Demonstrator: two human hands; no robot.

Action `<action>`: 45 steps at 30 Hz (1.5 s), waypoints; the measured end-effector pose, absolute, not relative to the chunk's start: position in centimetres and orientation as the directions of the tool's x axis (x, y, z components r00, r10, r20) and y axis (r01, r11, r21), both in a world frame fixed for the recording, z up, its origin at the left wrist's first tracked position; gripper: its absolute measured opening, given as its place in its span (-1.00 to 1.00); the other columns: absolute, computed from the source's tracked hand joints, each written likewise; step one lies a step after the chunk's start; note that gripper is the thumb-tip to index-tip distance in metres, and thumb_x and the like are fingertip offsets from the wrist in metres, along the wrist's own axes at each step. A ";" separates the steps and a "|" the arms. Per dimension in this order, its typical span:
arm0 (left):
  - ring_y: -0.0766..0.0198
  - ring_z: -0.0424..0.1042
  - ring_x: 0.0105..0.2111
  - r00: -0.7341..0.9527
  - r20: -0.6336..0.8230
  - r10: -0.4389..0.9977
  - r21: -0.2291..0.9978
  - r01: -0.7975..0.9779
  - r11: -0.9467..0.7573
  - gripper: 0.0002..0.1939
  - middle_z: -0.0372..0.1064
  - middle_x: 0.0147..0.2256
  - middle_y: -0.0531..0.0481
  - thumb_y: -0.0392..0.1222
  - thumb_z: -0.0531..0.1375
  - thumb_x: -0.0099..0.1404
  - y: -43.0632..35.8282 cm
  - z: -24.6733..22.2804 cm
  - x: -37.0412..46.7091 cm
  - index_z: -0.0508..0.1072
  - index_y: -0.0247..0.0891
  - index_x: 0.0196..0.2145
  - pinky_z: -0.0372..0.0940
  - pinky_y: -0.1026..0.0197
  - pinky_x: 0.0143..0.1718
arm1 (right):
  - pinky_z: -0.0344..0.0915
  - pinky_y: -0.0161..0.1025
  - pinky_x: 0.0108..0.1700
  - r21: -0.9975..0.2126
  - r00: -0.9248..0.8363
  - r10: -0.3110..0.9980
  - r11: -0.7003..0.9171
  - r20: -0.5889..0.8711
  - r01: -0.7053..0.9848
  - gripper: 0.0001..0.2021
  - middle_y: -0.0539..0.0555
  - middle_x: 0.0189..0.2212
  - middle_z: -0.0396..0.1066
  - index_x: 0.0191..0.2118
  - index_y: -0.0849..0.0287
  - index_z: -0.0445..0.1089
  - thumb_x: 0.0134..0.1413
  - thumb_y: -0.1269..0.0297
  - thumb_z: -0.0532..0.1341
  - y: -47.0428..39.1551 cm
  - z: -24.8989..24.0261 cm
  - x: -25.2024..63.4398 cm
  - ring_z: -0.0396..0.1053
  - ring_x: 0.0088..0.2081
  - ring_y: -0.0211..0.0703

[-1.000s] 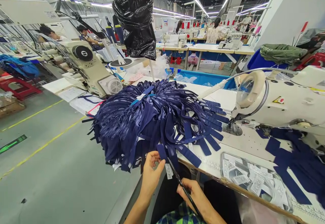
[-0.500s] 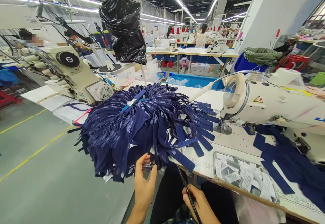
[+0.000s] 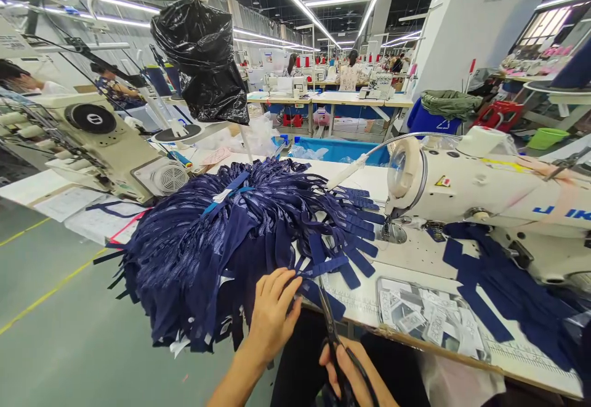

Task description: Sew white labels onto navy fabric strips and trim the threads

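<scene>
A big heap of navy fabric strips (image 3: 184, 253) spills over the table's front edge. My left hand (image 3: 274, 308) is closed at the heap's front right, its fingertips pinching one navy strip (image 3: 325, 266) that stretches off to the right. My right hand (image 3: 348, 370) grips black-handled scissors (image 3: 329, 314) by their loops, low in front of the table. The blades point up and away, their tips close to the strips just right of my left hand. Whether the blades touch cloth I cannot make out.
At right stands a white sewing machine (image 3: 443, 179), with more navy pieces (image 3: 521, 284) beneath it. A clear tray (image 3: 480, 354) of white labels is set in the front of the table. Another machine (image 3: 111, 142) stands left, near a black plastic bag (image 3: 198, 56). Several people work farther back.
My left hand has gone from spread fingers below the heap to pinching a strip. The scissors have risen toward the strips and their blades have parted slightly. The view has turned slightly right.
</scene>
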State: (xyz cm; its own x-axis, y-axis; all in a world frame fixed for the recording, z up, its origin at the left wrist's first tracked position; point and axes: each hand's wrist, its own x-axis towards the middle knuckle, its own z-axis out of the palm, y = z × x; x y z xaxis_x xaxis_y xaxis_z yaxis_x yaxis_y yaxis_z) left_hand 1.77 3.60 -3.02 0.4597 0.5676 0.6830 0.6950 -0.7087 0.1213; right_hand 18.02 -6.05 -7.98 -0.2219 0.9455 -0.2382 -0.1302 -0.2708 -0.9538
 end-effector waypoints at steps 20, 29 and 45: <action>0.16 0.38 -0.33 0.428 0.343 0.836 0.517 0.657 -0.549 -0.84 0.42 -0.35 -0.06 -0.30 0.05 0.11 6.3 -1.9 5.8 0.39 -0.26 -0.33 0.26 0.13 -0.27 | -0.11 -0.40 -0.62 -0.662 -0.263 0.921 -0.391 -0.289 -0.640 -0.42 -0.11 -0.70 0.10 -0.47 0.29 0.30 -0.12 -0.26 0.07 -5.0 -7.7 16.9 0.05 -0.72 -0.46; 0.41 0.16 -0.66 0.307 -0.198 0.931 0.980 0.038 0.196 -0.80 0.24 -0.62 0.14 -0.06 0.09 0.10 7.0 -0.3 4.6 0.21 -0.25 -0.43 0.05 0.39 -0.62 | 0.10 -0.35 -0.45 -0.862 -0.289 0.911 -0.384 -0.294 -0.332 -0.39 -0.05 -0.61 0.18 -0.37 0.27 0.32 -0.06 -0.28 -0.03 -4.4 -4.4 17.5 0.18 -0.56 -0.34; 0.30 0.31 -0.50 0.423 -0.143 0.895 0.988 0.001 0.158 -0.83 0.32 -0.48 0.05 -0.10 0.03 0.15 6.1 0.1 3.0 0.26 -0.26 -0.43 0.22 0.27 -0.44 | 0.10 -0.35 -0.45 -0.925 -0.157 0.954 -0.289 -0.257 -0.245 -0.46 -0.04 -0.59 0.16 -0.35 0.24 0.30 0.01 -0.22 -0.04 -5.3 -4.0 17.8 0.16 -0.56 -0.34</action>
